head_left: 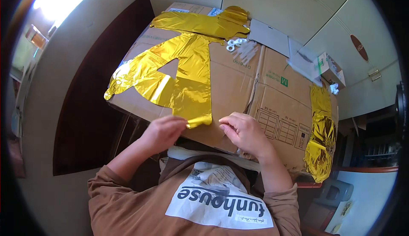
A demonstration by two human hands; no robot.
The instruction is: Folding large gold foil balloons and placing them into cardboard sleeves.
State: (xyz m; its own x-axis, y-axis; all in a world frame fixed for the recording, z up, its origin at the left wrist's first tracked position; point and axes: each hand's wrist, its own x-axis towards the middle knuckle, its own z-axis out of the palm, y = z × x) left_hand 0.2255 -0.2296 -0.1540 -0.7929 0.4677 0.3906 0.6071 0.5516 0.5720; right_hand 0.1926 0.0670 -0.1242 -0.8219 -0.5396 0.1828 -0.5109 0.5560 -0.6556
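A flat gold foil balloon [192, 78], shaped like a letter A, lies on the brown cardboard [230, 86]. My left hand [164, 130] is closed at its near end, fingertips pinching the bottom edge of the foil. To the right of that edge, my right hand [243, 130] hovers over the cardboard with thumb and fingers drawn together. Whatever is between those fingertips, if anything, is too small to make out. Just beyond the letter lies another flat gold foil balloon [191, 25].
White rings [236, 43] and clear straws [246, 52] lie behind the letter. Farther right are a grey flat panel [268, 36], clear plastic bags [303, 61] and a small open box [331, 70]. A crumpled gold foil piece [320, 136] hangs along the cardboard's right edge. Cabinets [289, 5] stand behind.
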